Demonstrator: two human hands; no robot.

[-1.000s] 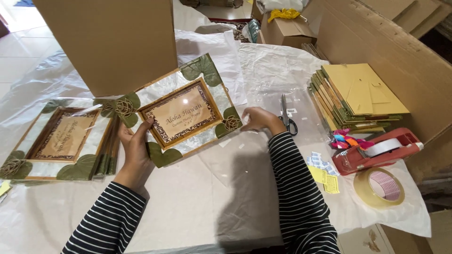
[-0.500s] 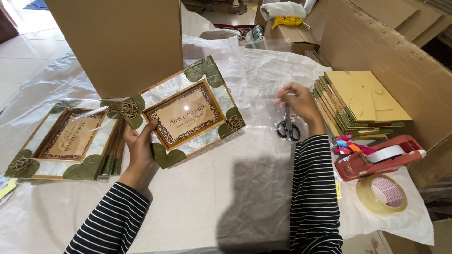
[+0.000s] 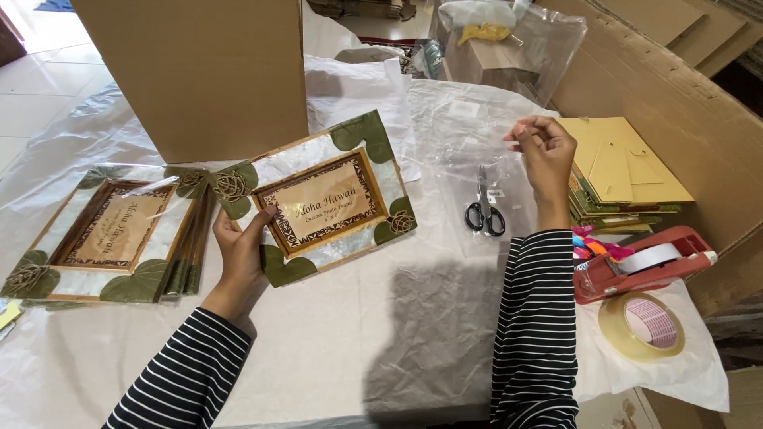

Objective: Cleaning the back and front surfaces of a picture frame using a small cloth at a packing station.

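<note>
Pinching the clear plastic sleeve (image 3: pixel 477 151) up in your right hand (image 3: pixel 544 151), you've got the photo frame (image 3: pixel 322 202) gripped in your left hand (image 3: pixel 238 254), long axis tilted toward it.

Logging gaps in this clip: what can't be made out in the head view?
- Right hand: fingers pinch a clear plastic bag; its edges are hard to trace.
- Stack of frames: count hidden by top frame.
- Cardboard box: top cut off.
- Left hand: fingers hidden behind held frame.

We see a packing workshop: cardboard boxes (image 3: pixel 199 71), tape dispenser (image 3: pixel 644 262) at the table's right edge, stacked envelopes (image 3: pixel 628 167).
</note>
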